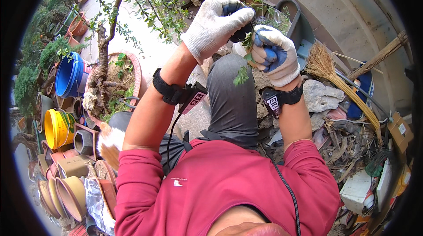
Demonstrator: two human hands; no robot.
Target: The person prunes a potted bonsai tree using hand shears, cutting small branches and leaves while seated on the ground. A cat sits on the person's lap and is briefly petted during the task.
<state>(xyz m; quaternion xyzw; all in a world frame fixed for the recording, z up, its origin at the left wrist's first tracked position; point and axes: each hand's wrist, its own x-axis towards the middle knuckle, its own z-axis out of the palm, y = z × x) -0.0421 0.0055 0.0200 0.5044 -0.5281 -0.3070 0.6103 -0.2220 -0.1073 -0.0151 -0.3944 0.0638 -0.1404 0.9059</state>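
Beside flowerpots (138, 77), the left hand (216, 26) and right hand (277, 55) grip a leafy sprig (241, 76) between them.

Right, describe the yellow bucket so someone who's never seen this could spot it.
Start at the potted tree on the picture's left. Further left is a blue bucket; just below it in the picture is the yellow bucket, much brighter than the tan pots lower down.

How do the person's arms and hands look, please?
The left hand and right hand wear white gloves, the right one blue-coated inside. Black wrist straps carry dark modules with square patterned markers; a black cable runs from the left one. Maroon sleeves leave the forearms bare.
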